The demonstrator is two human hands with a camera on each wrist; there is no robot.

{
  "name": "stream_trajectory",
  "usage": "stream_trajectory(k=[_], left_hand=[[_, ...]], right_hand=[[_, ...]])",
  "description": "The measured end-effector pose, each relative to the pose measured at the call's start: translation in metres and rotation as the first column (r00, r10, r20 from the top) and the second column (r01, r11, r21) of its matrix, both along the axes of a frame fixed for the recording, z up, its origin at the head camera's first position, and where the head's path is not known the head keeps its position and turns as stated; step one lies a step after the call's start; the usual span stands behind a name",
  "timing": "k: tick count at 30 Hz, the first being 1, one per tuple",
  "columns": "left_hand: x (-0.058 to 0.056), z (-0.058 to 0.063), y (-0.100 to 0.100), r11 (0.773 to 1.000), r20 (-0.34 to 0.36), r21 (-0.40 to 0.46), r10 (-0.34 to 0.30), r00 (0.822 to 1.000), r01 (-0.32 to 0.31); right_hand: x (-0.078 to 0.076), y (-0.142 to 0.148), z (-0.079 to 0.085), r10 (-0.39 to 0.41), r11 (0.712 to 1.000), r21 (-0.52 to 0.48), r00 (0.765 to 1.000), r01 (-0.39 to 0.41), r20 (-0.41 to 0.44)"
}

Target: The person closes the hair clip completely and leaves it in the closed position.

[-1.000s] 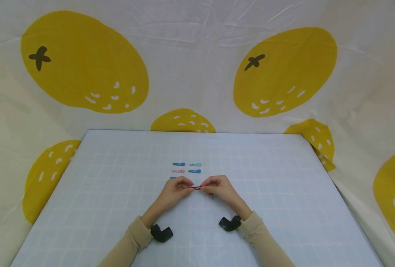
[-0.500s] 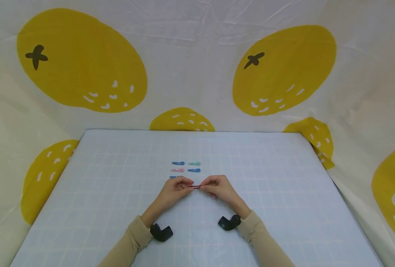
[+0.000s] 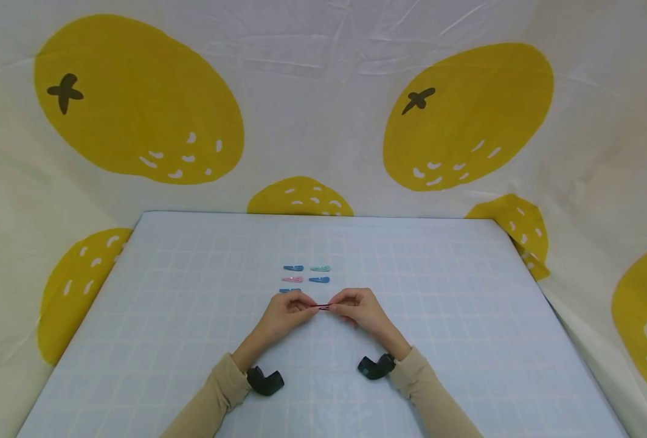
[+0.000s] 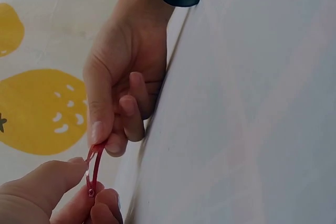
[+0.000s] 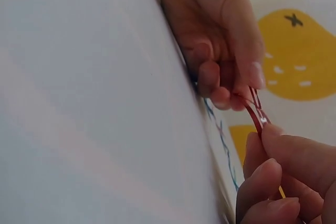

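Note:
Both hands meet in front of the body, holding a red snap hair clip [image 3: 324,306] between them. The left hand [image 3: 286,313] pinches one end of it with thumb and fingertips. At the other end, the right hand [image 3: 364,309] has the same kind of pinch. Seen from the left wrist, the hair clip [image 4: 95,169] has its two arms spread apart, with a small round rivet near the left fingers. In the right wrist view a gap also shows between the clip's arms [image 5: 257,109], and the fingertips cover both its ends.
Just beyond the hands, several snap clips lie in two columns on the pale checked tablecloth [image 3: 455,304]: blue [image 3: 293,268], green [image 3: 320,269], pink [image 3: 292,280], another blue [image 3: 319,280]. A further blue clip [image 3: 289,291] lies close to the left fingers. A fruit-print curtain [image 3: 312,121] hangs behind.

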State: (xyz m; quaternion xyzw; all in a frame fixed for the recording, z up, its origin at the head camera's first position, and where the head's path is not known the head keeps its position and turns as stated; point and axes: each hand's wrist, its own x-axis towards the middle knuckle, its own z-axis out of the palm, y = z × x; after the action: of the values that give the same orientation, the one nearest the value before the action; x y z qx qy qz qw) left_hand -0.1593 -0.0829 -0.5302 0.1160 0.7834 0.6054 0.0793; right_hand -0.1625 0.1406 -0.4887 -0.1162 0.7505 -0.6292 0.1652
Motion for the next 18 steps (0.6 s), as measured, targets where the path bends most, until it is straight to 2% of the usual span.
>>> stream_trajectory(k=[10, 16, 18], left_hand=[[0.003, 0.001, 0.0, 0.998, -0.035, -0.069, 0.007, 0.999, -0.009], [0.004, 0.001, 0.002, 0.996, -0.042, -0.095, 0.002, 0.999, -0.006], [0.004, 0.001, 0.002, 0.995, -0.04, -0.096, 0.0, 0.999, -0.004]], right_hand=[[0.002, -0.003, -0.001, -0.017, 0.999, 0.034, 0.999, 0.019, -0.041], [-0.007, 0.001, -0.027, -0.017, 0.997, 0.07, 0.996, 0.023, -0.086], [-0.007, 0.001, -0.03, -0.022, 0.997, 0.077, 0.996, 0.029, -0.092]])
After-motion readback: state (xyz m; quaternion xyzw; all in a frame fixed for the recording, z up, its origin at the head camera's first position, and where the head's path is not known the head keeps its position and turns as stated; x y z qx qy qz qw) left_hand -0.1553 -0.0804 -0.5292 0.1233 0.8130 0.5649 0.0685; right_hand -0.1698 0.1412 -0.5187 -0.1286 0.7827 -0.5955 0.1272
